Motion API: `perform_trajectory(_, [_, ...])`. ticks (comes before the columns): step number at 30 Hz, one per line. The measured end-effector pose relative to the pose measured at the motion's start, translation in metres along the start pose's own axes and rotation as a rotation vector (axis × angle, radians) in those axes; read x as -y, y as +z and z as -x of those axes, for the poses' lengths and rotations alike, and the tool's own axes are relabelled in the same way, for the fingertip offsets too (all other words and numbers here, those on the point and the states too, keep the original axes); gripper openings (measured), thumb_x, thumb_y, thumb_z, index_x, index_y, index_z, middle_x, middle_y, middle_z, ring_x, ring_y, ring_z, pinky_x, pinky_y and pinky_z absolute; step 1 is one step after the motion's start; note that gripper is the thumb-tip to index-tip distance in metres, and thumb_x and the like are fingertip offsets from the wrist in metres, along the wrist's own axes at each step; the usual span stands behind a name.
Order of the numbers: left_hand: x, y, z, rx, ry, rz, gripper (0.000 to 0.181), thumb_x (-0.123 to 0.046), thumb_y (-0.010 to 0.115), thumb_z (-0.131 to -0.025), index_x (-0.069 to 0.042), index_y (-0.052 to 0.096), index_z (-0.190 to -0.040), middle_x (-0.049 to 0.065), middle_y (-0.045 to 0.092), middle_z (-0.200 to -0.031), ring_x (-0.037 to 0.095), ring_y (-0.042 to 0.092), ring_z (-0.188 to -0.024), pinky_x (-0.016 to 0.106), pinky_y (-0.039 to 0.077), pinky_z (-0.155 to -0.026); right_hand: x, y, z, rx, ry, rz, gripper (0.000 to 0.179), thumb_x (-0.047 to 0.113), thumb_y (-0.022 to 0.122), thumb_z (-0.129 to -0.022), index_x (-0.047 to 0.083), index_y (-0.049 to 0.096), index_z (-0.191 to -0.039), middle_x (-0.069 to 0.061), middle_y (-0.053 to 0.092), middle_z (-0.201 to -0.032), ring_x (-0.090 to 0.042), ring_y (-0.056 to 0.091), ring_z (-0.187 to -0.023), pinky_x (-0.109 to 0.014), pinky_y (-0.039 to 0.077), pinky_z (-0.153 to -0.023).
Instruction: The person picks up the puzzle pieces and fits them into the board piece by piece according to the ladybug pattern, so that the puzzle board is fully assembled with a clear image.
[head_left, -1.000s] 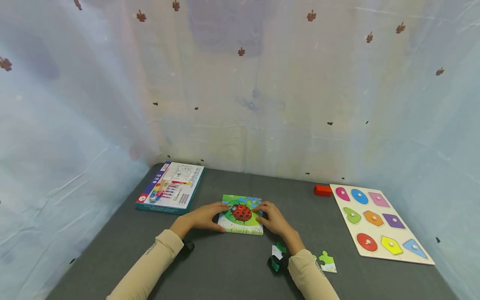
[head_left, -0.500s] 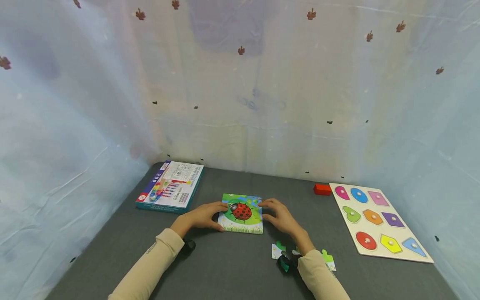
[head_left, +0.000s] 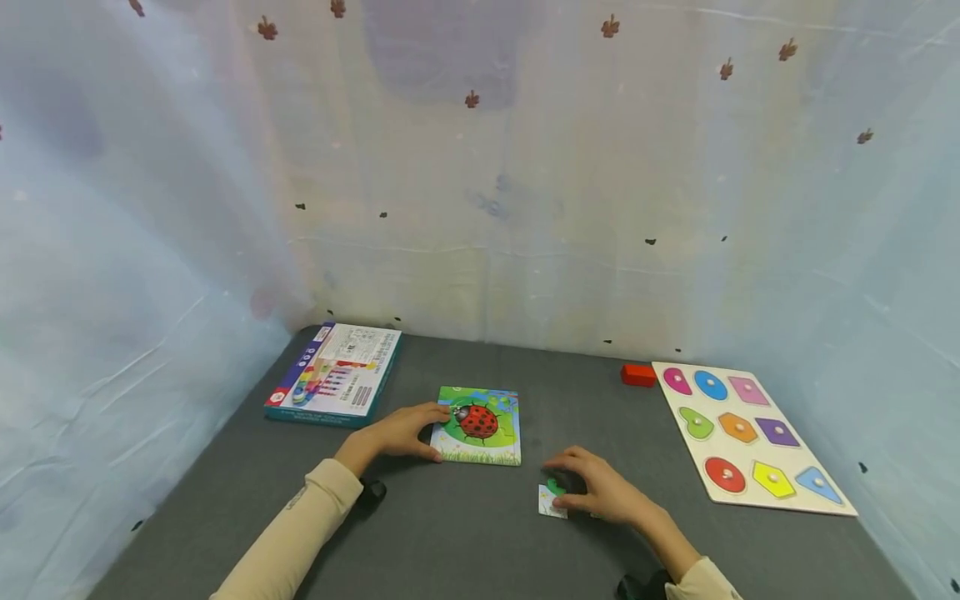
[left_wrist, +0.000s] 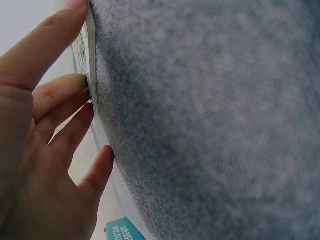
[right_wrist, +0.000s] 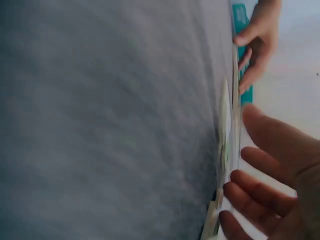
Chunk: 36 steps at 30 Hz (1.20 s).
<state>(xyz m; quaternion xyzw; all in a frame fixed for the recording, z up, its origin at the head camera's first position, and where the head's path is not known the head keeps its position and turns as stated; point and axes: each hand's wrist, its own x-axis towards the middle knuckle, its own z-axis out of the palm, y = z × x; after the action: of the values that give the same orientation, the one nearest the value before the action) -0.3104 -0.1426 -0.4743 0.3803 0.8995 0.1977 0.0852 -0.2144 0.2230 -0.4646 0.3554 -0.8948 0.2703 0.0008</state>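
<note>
A square ladybug jigsaw puzzle (head_left: 480,423) lies on the dark grey table, its picture facing up. My left hand (head_left: 405,432) rests at its left side, thumb by the near corner and fingertips over the edge. In the left wrist view, relaxed fingers touch the thin puzzle edge (left_wrist: 91,50). To the right and nearer to me, my right hand (head_left: 603,492) reaches over a loose white-and-green puzzle piece (head_left: 551,504), thumb and fingers spread around it. The right wrist view shows bent, parted fingers beside pieces (right_wrist: 225,110) seen edge-on. More loose pieces are mostly hidden under this hand.
A boxed set (head_left: 333,375) with a teal side lies at the back left. On the right is a wooden shape board (head_left: 750,492) with knobbed coloured pieces. Beside its far corner sits a red block (head_left: 638,375). A pale curtain (head_left: 480,275) hangs behind the table.
My right hand has left the ladybug puzzle's right edge and moved right and toward me, over the loose pieces. The left hand stays at the puzzle's left side. The view has shifted slightly.
</note>
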Motion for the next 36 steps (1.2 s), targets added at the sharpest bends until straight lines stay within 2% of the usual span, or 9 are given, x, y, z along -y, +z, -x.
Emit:
perform_trajectory(4, [0.0, 0.0, 0.002, 0.001, -0.001, 0.01, 0.073, -0.046, 0.07, -0.079, -0.006, 0.048, -0.136, 0.011, 0.037, -0.146, 0.032, 0.031, -0.135, 0.052, 0.029, -0.105, 0.007, 0.005, 0.007, 0.026, 0.056, 0.031, 0.053, 0.041, 0.073, -0.078, 0.012, 0.061, -0.12, 0.001, 0.053, -0.113, -0.015, 0.051, -0.102, -0.037, 0.045, -0.086])
perform_trajectory(8, [0.0, -0.001, 0.003, -0.001, 0.0, 0.018, 0.074, -0.046, 0.07, -0.079, -0.005, 0.047, -0.137, 0.011, 0.036, -0.146, 0.032, 0.031, -0.135, 0.052, 0.029, -0.105, 0.009, 0.008, 0.008, 0.034, 0.079, 0.043, 0.05, 0.038, 0.074, -0.078, 0.012, 0.062, -0.119, 0.002, 0.053, -0.112, -0.014, 0.05, -0.101, -0.036, 0.045, -0.086])
perform_trajectory(13, [-0.001, -0.002, 0.002, 0.002, -0.007, 0.026, 0.074, -0.046, 0.07, -0.08, -0.005, 0.046, -0.137, 0.011, 0.036, -0.147, 0.032, 0.032, -0.135, 0.052, 0.029, -0.105, 0.01, 0.009, 0.006, 0.021, 0.064, 0.042, 0.042, 0.03, 0.074, -0.079, 0.012, 0.065, -0.115, 0.001, 0.055, -0.108, -0.014, 0.053, -0.097, -0.033, 0.047, -0.082])
perform_trajectory(18, [-0.002, -0.003, 0.002, 0.002, -0.01, 0.027, 0.074, -0.046, 0.07, -0.08, -0.006, 0.046, -0.137, 0.01, 0.036, -0.147, 0.031, 0.032, -0.135, 0.051, 0.029, -0.105, 0.01, 0.012, 0.006, -0.044, -0.005, 0.041, 0.036, 0.026, 0.074, -0.08, 0.01, 0.067, -0.111, -0.002, 0.058, -0.105, -0.014, 0.056, -0.093, -0.032, 0.049, -0.077])
perform_trajectory(22, [-0.002, -0.003, 0.002, 0.002, -0.007, 0.027, 0.074, -0.045, 0.07, -0.08, -0.006, 0.046, -0.138, 0.01, 0.035, -0.147, 0.031, 0.032, -0.135, 0.051, 0.029, -0.105, 0.011, 0.014, 0.002, -0.078, -0.028, 0.024, 0.033, 0.024, 0.075, -0.08, 0.011, 0.068, -0.11, -0.001, 0.06, -0.105, -0.014, 0.057, -0.094, -0.033, 0.048, -0.078])
perform_trajectory(27, [-0.002, -0.003, 0.003, 0.004, -0.005, 0.029, 0.073, -0.045, 0.07, -0.08, -0.006, 0.046, -0.138, 0.01, 0.035, -0.147, 0.032, 0.031, -0.135, 0.052, 0.028, -0.105, 0.022, 0.016, -0.016, -0.066, -0.008, -0.007, 0.036, 0.024, 0.075, -0.079, 0.013, 0.067, -0.112, 0.001, 0.059, -0.109, -0.014, 0.056, -0.099, -0.036, 0.048, -0.082])
perform_trajectory(33, [0.0, 0.0, 0.002, 0.001, -0.007, 0.033, 0.073, -0.045, 0.07, -0.08, -0.007, 0.046, -0.138, 0.009, 0.035, -0.147, 0.031, 0.031, -0.135, 0.051, 0.029, -0.105, 0.036, 0.025, -0.055, -0.061, -0.003, -0.029, 0.037, 0.022, 0.074, -0.081, 0.011, 0.065, -0.115, -0.003, 0.057, -0.114, -0.018, 0.055, -0.104, -0.038, 0.048, -0.084])
perform_trajectory(36, [0.001, 0.001, 0.002, -0.002, -0.005, 0.038, 0.073, -0.046, 0.07, -0.08, -0.007, 0.046, -0.138, 0.009, 0.035, -0.147, 0.031, 0.032, -0.135, 0.051, 0.029, -0.105, 0.039, 0.035, -0.076, -0.078, -0.026, -0.037, 0.037, 0.021, 0.073, -0.082, 0.01, 0.065, -0.116, -0.004, 0.057, -0.114, -0.018, 0.055, -0.103, -0.037, 0.047, -0.084])
